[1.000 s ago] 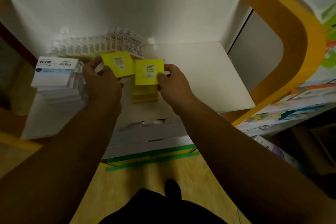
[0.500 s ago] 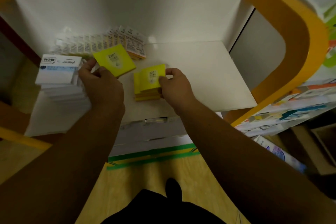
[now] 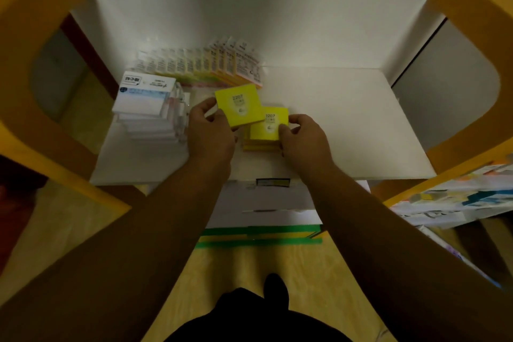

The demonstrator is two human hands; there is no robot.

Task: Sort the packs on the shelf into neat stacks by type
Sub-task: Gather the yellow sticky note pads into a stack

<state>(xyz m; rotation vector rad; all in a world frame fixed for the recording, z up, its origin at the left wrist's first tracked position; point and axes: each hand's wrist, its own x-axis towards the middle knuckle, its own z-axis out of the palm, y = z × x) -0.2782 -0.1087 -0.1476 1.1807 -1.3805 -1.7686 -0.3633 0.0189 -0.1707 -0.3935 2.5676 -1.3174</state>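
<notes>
My left hand (image 3: 209,133) grips a yellow sticky-note pack (image 3: 238,104) by its lower left corner and holds it tilted above the white shelf (image 3: 347,125). My right hand (image 3: 304,139) pinches a second yellow pack (image 3: 268,126) by its right edge, on top of a short yellow stack (image 3: 259,146). The left pack overlaps the upper left corner of that top pack. A stack of white packs (image 3: 144,108) stands at the left. A row of upright packs (image 3: 205,64), white through yellow to pink, leans against the back wall.
Orange curved shelf frames (image 3: 472,64) flank the shelf on both sides. The right half of the shelf surface is bare white. Below the shelf's front edge lie white boxes (image 3: 266,200) and green-edged sheets (image 3: 261,239). Mixed stationery (image 3: 455,200) fills a lower shelf at right.
My right hand lowered its yellow pack onto the yellow stack. My left hand carried its pack to the right, so it now overlaps the stack's top pack. The view has shifted left.
</notes>
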